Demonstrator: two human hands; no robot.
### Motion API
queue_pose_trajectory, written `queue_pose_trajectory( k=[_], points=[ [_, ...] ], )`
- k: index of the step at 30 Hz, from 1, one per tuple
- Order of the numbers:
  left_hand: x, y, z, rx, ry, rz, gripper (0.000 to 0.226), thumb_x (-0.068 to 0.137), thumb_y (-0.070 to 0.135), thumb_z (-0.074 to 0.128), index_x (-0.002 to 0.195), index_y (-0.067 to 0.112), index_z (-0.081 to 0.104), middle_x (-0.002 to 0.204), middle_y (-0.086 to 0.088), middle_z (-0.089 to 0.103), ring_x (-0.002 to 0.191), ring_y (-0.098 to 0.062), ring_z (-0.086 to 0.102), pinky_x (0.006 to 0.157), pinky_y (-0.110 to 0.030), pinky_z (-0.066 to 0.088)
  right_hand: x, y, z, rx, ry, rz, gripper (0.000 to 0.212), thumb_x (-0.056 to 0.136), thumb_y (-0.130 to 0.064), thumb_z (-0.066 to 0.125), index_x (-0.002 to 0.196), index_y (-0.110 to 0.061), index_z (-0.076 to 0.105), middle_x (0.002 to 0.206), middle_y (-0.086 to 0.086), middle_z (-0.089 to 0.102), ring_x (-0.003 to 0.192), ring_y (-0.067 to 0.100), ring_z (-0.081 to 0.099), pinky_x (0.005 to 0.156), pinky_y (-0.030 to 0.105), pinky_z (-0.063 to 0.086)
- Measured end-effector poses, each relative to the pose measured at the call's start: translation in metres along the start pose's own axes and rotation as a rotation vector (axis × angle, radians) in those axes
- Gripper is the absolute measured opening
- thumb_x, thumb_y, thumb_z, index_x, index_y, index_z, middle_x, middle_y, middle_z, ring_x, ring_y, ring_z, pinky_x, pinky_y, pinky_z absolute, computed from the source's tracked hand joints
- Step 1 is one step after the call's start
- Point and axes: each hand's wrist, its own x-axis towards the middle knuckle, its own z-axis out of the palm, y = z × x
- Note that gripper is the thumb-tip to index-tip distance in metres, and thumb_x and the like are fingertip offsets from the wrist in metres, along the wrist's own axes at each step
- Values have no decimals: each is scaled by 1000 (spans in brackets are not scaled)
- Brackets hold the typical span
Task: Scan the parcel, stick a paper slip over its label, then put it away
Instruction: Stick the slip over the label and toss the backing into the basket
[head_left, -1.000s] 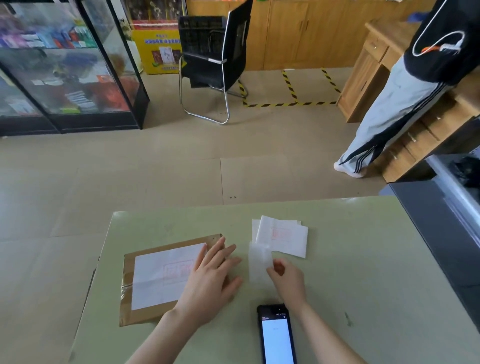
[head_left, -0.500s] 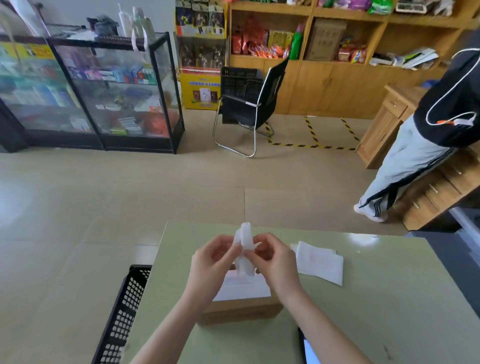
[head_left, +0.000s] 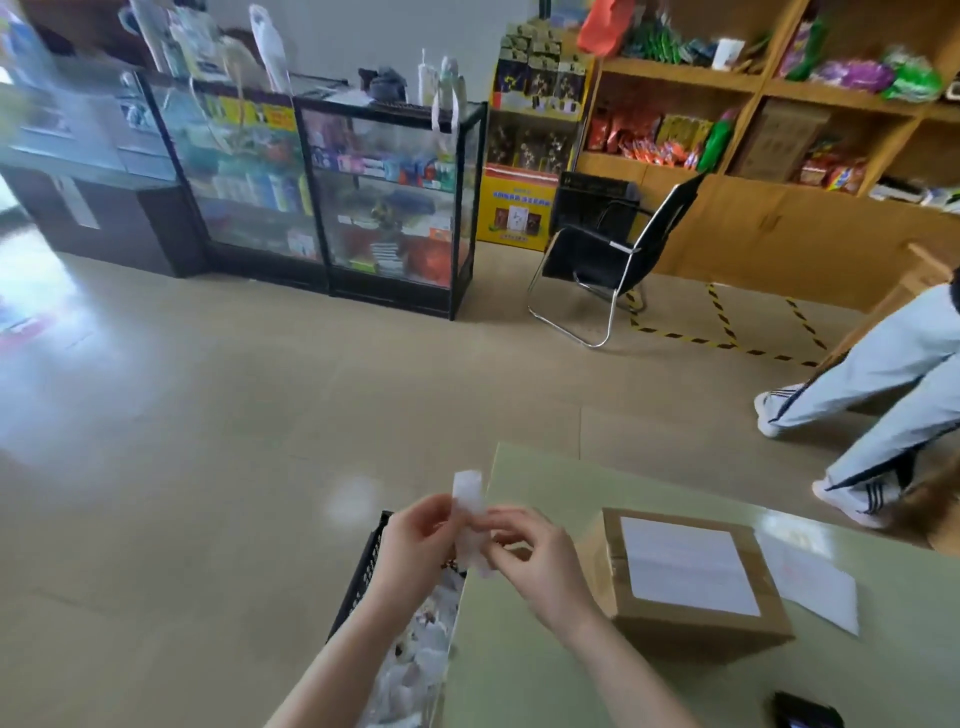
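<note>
A brown cardboard parcel (head_left: 691, 621) lies on the green table (head_left: 545, 649), and a white paper slip (head_left: 685, 564) covers its top. My left hand (head_left: 410, 545) and my right hand (head_left: 540, 561) together pinch a narrow white paper strip (head_left: 470, 517), held upright over the table's left edge, above a black crate (head_left: 363, 566). Both hands are left of the parcel and apart from it. A small stack of white paper slips (head_left: 815, 587) lies to the right of the parcel. A black phone (head_left: 805, 712) lies at the table's near right edge.
The black crate beside the table's left edge holds crumpled white paper scraps (head_left: 415, 654). A person in pale trousers (head_left: 893, 395) walks at the right. A black chair (head_left: 613, 254), glass display cases (head_left: 384, 208) and wooden shelves (head_left: 779, 130) stand beyond the tiled floor.
My view has swung left. Both hands moved with the white strip from above the parcel to over the crate at the table's left edge. The parcel stays on the table.
</note>
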Motion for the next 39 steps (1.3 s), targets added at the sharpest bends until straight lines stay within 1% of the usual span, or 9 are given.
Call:
queue_pose_trajectory(
  k=[6, 10, 15, 21, 26, 28, 33, 36, 39],
  points=[
    [-7, -15, -59, 119, 108, 19, 19, 81, 7, 69, 74, 24, 72, 64, 11, 70, 55, 3, 57, 55, -10, 44, 4, -28, 54, 182, -36, 147, 30, 82, -6, 70, 103, -27, 68, 70, -2, 64, 65, 15, 65, 67, 34, 60],
    [-14, -20, -87, 95, 119, 9, 22, 80, 3, 68, 77, 25, 72, 75, 3, 74, 61, -3, 64, 59, -23, 53, 6, -40, 82, 425, -134, 321, 19, 85, 2, 66, 97, -11, 71, 69, 4, 69, 57, 18, 67, 58, 31, 59],
    [-21, -21, -109, -171, 35, -73, 33, 83, -7, 52, 77, 12, 78, 86, -5, 78, 79, -20, 74, 63, -20, 56, 10, -47, 101, 713, -101, 508, 14, 84, 10, 61, 80, 1, 70, 75, 17, 73, 64, 23, 72, 58, 25, 59],
    [-31, -36, -124, -117, -74, -59, 22, 78, 6, 74, 91, 24, 80, 102, 8, 77, 91, -12, 73, 73, -20, 57, 15, -37, 107, 706, -121, 533, 23, 84, 15, 51, 93, 8, 70, 95, 28, 71, 81, 26, 72, 75, 26, 60],
    [-20, -52, -118, 94, 123, -72, 11, 81, 26, 75, 72, 19, 77, 68, 1, 75, 57, -8, 64, 55, -19, 48, 9, -21, 117, 411, -151, 387, 30, 76, -6, 78, 104, -4, 69, 95, 18, 75, 92, 25, 73, 82, 29, 58],
    [-16, -56, -113, 176, 144, -49, 16, 80, 26, 75, 65, 19, 75, 64, 8, 71, 50, 2, 55, 48, -9, 39, 12, -16, 122, 379, -79, 394, 24, 78, -9, 77, 100, 0, 70, 91, 20, 75, 87, 28, 74, 81, 33, 60],
    [-2, -75, -107, 101, 169, -145, 15, 67, 33, 81, 56, 25, 74, 80, 21, 72, 71, 5, 66, 59, -8, 48, 21, -1, 135, 443, -64, 526, 17, 84, -3, 69, 95, 10, 70, 93, 25, 73, 88, 31, 73, 84, 33, 59],
    [4, -91, -105, -40, 182, -241, 14, 59, 25, 86, 65, 23, 73, 75, 4, 76, 70, -10, 72, 68, -30, 60, 29, 11, 142, 539, 8, 646, 21, 80, 7, 69, 100, 10, 66, 92, 23, 72, 84, 29, 73, 78, 31, 59],
    [13, -110, -106, -72, 228, -259, 37, 51, 18, 89, 70, 27, 59, 75, 1, 73, 63, -8, 68, 59, -25, 58, 38, 29, 147, 561, 96, 731, 24, 72, 15, 72, 93, 3, 67, 84, 15, 71, 73, 24, 73, 65, 27, 60]
  ],
)
